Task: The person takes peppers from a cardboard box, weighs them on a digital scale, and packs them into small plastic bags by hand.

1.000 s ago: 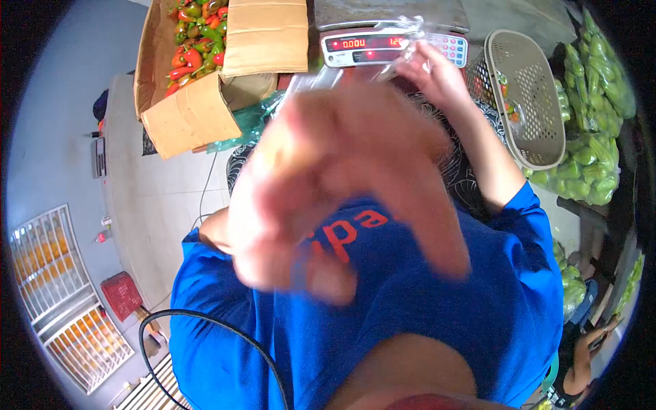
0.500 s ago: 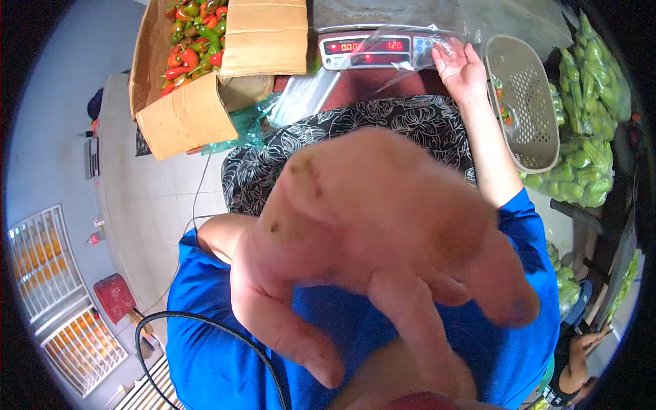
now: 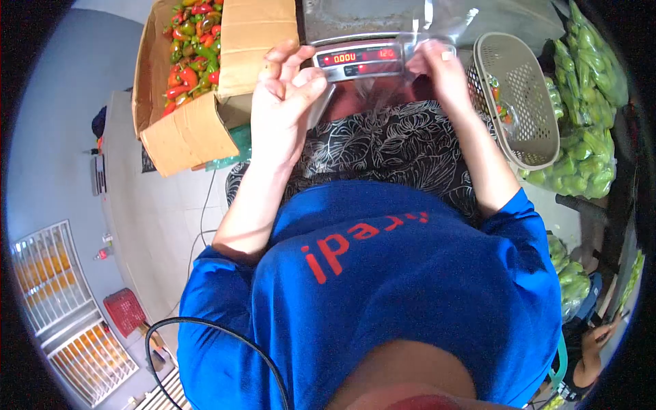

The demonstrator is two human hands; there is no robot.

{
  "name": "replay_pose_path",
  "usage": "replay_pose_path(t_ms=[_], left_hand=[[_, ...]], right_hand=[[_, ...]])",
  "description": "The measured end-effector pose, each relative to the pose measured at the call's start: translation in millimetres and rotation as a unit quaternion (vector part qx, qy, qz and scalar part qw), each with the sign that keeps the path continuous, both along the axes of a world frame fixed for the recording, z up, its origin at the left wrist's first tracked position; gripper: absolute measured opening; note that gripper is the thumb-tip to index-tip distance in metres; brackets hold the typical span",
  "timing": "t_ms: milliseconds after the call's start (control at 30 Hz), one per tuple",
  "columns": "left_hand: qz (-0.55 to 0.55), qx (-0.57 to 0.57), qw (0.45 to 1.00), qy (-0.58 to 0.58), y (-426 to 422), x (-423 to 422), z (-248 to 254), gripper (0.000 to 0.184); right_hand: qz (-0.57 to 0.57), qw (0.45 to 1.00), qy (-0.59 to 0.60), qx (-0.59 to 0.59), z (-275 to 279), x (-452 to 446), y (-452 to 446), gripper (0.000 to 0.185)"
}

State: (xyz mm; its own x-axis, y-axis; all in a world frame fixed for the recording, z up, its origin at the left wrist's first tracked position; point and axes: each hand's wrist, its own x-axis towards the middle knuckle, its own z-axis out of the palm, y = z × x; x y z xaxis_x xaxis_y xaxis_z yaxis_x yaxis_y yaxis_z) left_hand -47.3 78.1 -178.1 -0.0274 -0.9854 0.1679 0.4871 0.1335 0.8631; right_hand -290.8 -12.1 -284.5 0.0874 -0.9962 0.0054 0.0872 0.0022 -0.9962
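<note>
Near the left end of the digital scale (image 3: 359, 60), my left hand (image 3: 281, 96) is raised palm up, its fingers loosely bent and apart with nothing in them. My right hand (image 3: 443, 74), slightly blurred, is at the scale's right end, with its fingers closed on a clear plastic bag (image 3: 437, 31). The bag spreads above the fingers and over part of the scale's display; its full outline is hard to make out. Red digits are lit on the display, and the grey metal weighing plate (image 3: 348, 17) lies behind it.
An open cardboard box (image 3: 256, 48) of red and green peppers (image 3: 191, 61) stands at left. A grey perforated basket (image 3: 526, 130) with a few peppers is at right, beside bags of green vegetables (image 3: 588, 89). A black cable (image 3: 212, 328) loops at lower left. Another person's arm (image 3: 589, 355) shows at lower right.
My left hand has moved from close to the camera down to the scale's left end. My right hand has turned and closed its fingers on the plastic bag, which has shifted upward.
</note>
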Motion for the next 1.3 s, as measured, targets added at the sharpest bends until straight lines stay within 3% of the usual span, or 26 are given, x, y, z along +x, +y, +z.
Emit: replay_pose_path(t_ms=[67, 133, 233, 300, 400, 533, 633, 733, 833, 933, 1033, 1233, 1300], left_hand=[[0.036, -0.053, 0.992, -0.106, -4, -3, 3, 0.055], [0.036, -0.121, 0.975, -0.183, -7, -7, 14, 0.053], [0.056, -0.192, 0.944, -0.262, -19, -6, 21, 0.055], [0.062, -0.246, 0.907, -0.337, -25, -7, 30, 0.059], [0.039, -0.272, 0.786, -0.555, -24, -13, 51, 0.063], [0.000, -0.281, 0.738, -0.613, -36, -7, 40, 0.054], [-0.054, -0.184, 0.777, -0.600, -33, -5, 38, 0.054], [-0.022, -0.186, 0.780, -0.596, -28, -2, 32, 0.057], [-0.033, -0.027, 0.846, -0.532, -23, 0, 27, 0.062], [0.015, -0.143, 0.844, -0.516, -25, 4, 10, 0.068], [0.021, -0.164, 0.827, -0.538, -25, 10, -1, 0.084], [0.026, -0.134, 0.835, -0.534, -19, 10, -1, 0.087], [0.033, -0.117, 0.843, -0.524, -17, 9, -1, 0.080]], right_hand=[[0.086, 0.976, 0.164, -0.114, -4, 11, 7, 0.030], [0.114, 0.914, 0.270, -0.280, -2, 24, 14, 0.024], [0.138, 0.905, 0.229, -0.330, -2, 36, 23, 0.022], [0.170, 0.902, 0.257, -0.302, 4, 38, 28, 0.021], [0.180, 0.893, 0.284, -0.298, 2, 38, 30, 0.019], [0.168, 0.886, 0.285, -0.324, 2, 37, 30, 0.017], [0.136, 0.890, 0.296, -0.319, 5, 36, 31, 0.014], [0.139, 0.896, 0.282, -0.313, 4, 33, 26, 0.010], [0.129, 0.896, 0.260, -0.337, 0, 30, 21, 0.011], [0.141, 0.914, 0.265, -0.273, 2, 25, 20, 0.010], [0.079, 0.913, 0.255, -0.307, 5, 26, 20, 0.011], [0.037, 0.923, 0.249, -0.290, -2, 28, 16, 0.011], [0.055, 0.925, 0.250, -0.282, -1, 28, 17, 0.011]])
